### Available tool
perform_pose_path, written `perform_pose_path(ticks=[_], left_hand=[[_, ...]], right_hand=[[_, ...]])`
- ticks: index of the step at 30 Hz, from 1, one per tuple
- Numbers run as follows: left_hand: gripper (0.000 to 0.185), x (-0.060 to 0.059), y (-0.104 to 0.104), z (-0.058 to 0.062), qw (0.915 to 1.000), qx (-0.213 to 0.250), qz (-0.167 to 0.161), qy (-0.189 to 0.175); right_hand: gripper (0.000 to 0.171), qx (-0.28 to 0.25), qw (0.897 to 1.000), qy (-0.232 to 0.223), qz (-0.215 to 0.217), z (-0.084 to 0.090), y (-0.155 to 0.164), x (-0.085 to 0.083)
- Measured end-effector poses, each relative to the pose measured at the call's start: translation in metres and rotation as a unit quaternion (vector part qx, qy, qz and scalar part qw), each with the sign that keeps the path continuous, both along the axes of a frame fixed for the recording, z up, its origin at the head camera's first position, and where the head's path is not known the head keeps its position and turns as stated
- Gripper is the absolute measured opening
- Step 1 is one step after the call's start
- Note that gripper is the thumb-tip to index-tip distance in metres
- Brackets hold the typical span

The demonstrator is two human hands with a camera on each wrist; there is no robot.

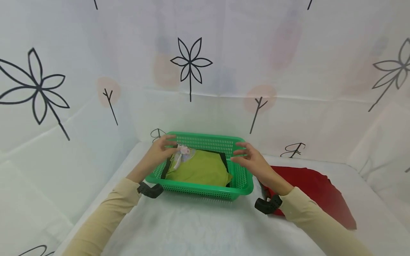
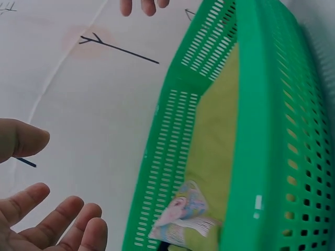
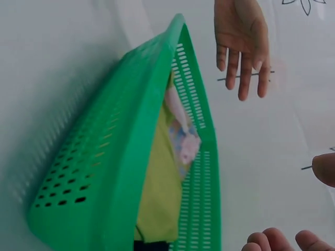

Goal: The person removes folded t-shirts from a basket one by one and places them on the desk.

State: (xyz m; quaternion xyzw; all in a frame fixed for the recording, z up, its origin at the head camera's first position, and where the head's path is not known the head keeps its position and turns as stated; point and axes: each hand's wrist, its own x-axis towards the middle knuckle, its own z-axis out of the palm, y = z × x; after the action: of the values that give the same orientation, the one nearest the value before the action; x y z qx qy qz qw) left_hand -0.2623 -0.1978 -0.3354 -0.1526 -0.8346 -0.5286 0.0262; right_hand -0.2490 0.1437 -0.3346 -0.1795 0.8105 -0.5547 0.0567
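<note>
A green plastic basket (image 1: 205,188) with slotted walls stands on the white-covered table, holding a folded yellow-green cloth (image 1: 198,167) with black edges showing beneath it. On the cloth's left part lies a small pale patterned piece (image 1: 183,153), pink and lilac. My left hand (image 1: 161,151) hovers over the basket's left side, fingers loosely bent and parted from the thumb. Over the right side hovers my right hand (image 1: 253,160), its fingers likewise relaxed. Both hands hold nothing; the left wrist view shows the left fingers (image 2: 63,225) spread apart beside the basket.
A red cloth (image 1: 310,192) lies on the table to the right of the basket, partly behind the right forearm. White sheeting (image 1: 224,78) with black flower drawings rises behind and at both sides. Each wrist wears a black device (image 1: 150,190).
</note>
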Motion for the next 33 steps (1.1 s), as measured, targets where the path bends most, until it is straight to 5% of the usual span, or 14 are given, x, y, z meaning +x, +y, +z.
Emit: perform_pose_path(ticks=[14,33], left_hand=[[0.072,-0.015,-0.003,-0.019,0.9947,-0.049,0.005,-0.090],[0.074,-0.016,0.001,-0.040,0.9891,-0.100,0.019,-0.107]], right_hand=[[0.066,-0.014,0.997,-0.077,-0.014,-0.019,-0.023,-0.015],[0.069,-0.029,0.989,-0.139,-0.034,-0.043,-0.035,-0.021]])
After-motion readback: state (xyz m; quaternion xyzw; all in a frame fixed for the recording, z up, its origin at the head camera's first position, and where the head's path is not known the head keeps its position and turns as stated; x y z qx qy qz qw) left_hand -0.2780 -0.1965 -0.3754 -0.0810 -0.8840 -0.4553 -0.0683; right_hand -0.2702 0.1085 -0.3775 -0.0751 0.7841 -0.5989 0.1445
